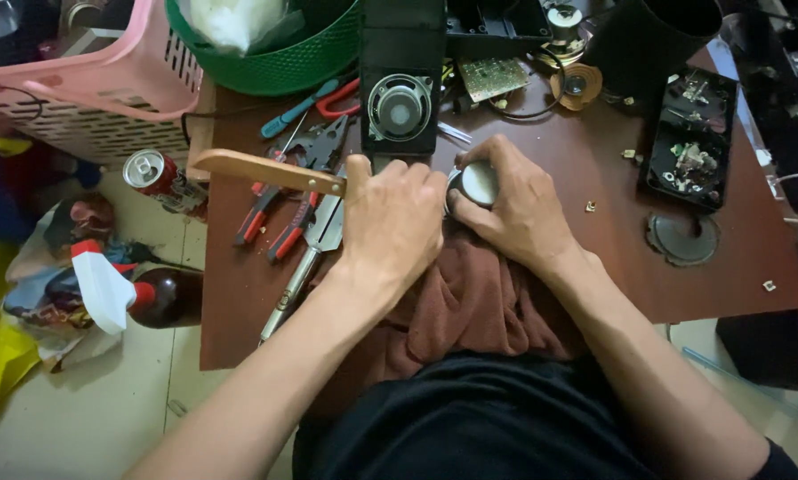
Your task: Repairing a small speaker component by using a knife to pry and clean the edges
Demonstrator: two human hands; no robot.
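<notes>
- While the left hand has its grip closed round a wooden handle, the right hand has its grip clamped on a small round metal part, fingers curled over its far rim and thumb on the near side.
- That round part sits just right of the left knuckles, above a brown cloth that spills over the near edge of the worktop, and just in front of a black speaker box.
- Its flat pale face points up toward the camera; being round, it shows no long axis from this view.
- The handle's long axis runs nearly level, stretching leftward away from the left grip and tilting slightly toward the far side; its working end is hidden under the fist, so I cannot tell what it bears on.
- To do this well, I judge the right hand should pin the part firmly against the cloth so it cannot spin or skid, with fingertips kept clear of wherever the tool's hidden end meets it.
- Force along the handle is best kept short and controlled, since a slip would carry the tool toward the right fingers.
- Left of the left grip lie red-handled pliers and a long screwdriver, near enough to snag the handle if it swings back.
</notes>
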